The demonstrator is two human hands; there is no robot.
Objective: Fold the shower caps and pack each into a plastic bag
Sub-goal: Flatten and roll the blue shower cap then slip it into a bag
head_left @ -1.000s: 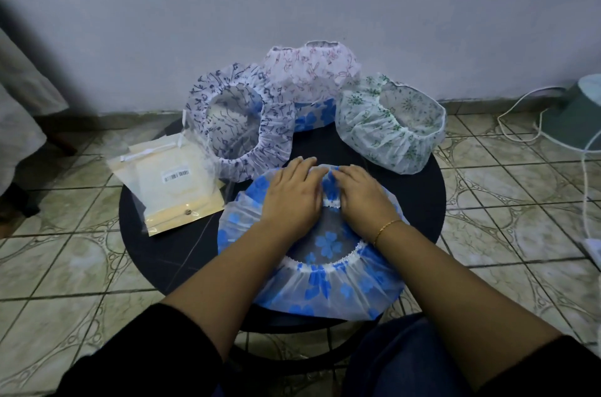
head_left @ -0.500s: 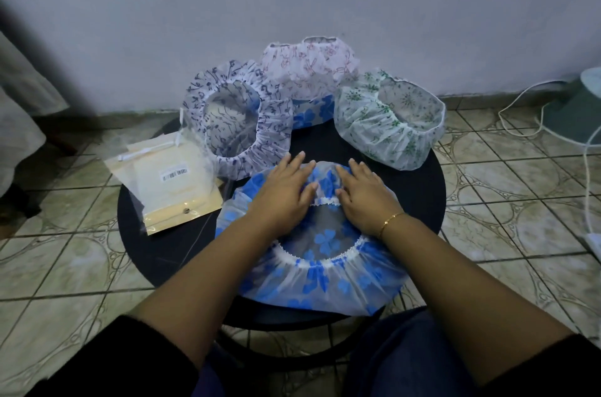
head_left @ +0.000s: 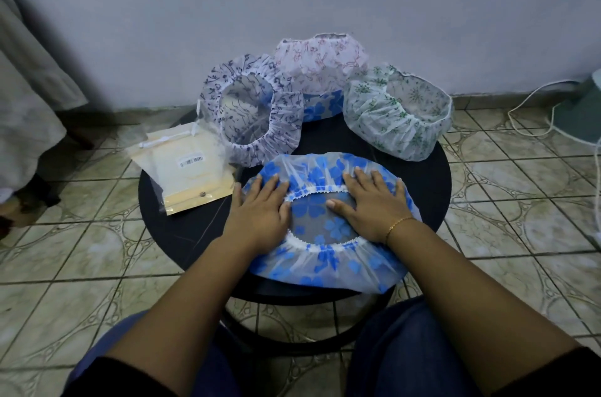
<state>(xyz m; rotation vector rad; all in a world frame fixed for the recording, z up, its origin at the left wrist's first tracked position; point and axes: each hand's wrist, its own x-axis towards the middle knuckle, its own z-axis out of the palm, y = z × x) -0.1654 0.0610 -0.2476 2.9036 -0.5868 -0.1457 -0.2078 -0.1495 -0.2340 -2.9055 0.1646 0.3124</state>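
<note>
A blue-flowered shower cap (head_left: 328, 261) lies opening-up on the near part of the round black table (head_left: 426, 175). My left hand (head_left: 257, 211) presses flat on the cap's left side, and my right hand (head_left: 374, 205) presses flat on its right side; the fingers of both are straight and spread. Behind stand a navy-patterned cap (head_left: 252, 109), a pink-patterned cap (head_left: 320, 66) over another blue-flowered one (head_left: 320, 107), and a green-patterned cap (head_left: 396, 112). Clear plastic bags (head_left: 183, 169) lie stacked at the table's left edge.
The table stands on a tiled floor (head_left: 81, 250) close to a white wall. White cables (head_left: 533, 97) and a grey-green object (head_left: 582, 110) lie at the right. Pale cloth (head_left: 26, 97) hangs at the left. My knees sit under the table's near edge.
Both hands have slid apart from the middle of the blue-flowered cap to its left and right sides, spreading it wider and flatter.
</note>
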